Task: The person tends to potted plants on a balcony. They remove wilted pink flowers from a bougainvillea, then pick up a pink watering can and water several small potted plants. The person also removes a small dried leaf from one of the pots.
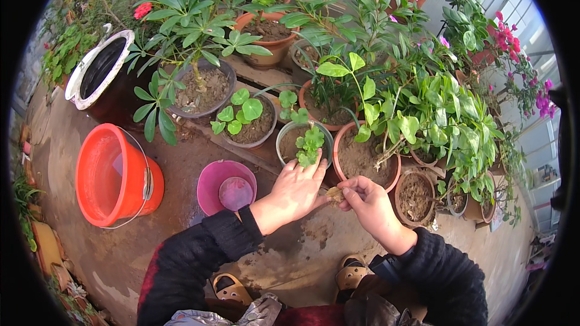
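My left hand [294, 192] reaches over the near rim of a grey-green pot [281, 145], its spread fingers touching the scalloped leaves of a small green plant [310, 145]. Dry soil shows around the plant. Just right of it, my right hand [367, 201] pinches a dry brown leaf [335, 194] between thumb and fingers, close to the left thumb. A terracotta pot [395, 181] of bare-looking soil stands beyond the right hand. Left of the grey-green pot is a pot of round-leaved plants [249, 111].
A pink plastic tub [206, 190] and an orange-red bucket [97, 176] with a wire handle stand on the floor at left. Behind it is a dark glazed jar with a white rim [84, 95]. Leafy potted plants crowd the back and right. Slippers [232, 289] show below.
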`<state>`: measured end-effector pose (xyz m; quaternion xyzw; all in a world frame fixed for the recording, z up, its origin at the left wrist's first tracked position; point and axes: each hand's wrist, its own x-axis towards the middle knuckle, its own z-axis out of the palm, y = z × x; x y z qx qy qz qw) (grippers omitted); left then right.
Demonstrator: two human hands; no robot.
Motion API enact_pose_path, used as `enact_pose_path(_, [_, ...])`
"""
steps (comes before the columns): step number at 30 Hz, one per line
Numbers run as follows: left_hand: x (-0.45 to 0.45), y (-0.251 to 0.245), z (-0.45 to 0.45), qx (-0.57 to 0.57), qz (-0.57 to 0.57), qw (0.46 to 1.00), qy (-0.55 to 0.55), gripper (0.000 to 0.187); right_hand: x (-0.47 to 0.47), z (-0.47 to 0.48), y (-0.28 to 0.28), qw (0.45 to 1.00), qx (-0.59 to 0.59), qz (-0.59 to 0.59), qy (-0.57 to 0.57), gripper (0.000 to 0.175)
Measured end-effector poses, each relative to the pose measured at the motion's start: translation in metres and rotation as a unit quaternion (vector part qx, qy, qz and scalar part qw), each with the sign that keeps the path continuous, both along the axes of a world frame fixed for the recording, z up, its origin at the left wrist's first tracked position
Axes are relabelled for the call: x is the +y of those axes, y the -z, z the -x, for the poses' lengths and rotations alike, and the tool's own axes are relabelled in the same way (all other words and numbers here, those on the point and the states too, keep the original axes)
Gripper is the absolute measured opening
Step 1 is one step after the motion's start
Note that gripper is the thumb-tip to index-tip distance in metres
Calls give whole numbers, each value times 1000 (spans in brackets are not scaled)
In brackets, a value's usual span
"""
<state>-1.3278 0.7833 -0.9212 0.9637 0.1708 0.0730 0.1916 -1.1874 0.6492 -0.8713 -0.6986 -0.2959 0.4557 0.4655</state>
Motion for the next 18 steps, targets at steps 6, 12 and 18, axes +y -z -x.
enact_pose_path(6, [-3, 1, -20, 77, 8, 997, -27, 80, -3, -5, -2, 1000, -6, -9, -12, 15])
enact_pose_path(12, [-4, 5, -21, 65, 5, 997, -31, 69, -4, -5, -3, 1000, -11, -16, -20, 15])
enact_pose_path(18, [-1, -1, -13, 45, 38, 998, -17, 58, -5, -4, -4, 999, -23, -12, -24, 15])
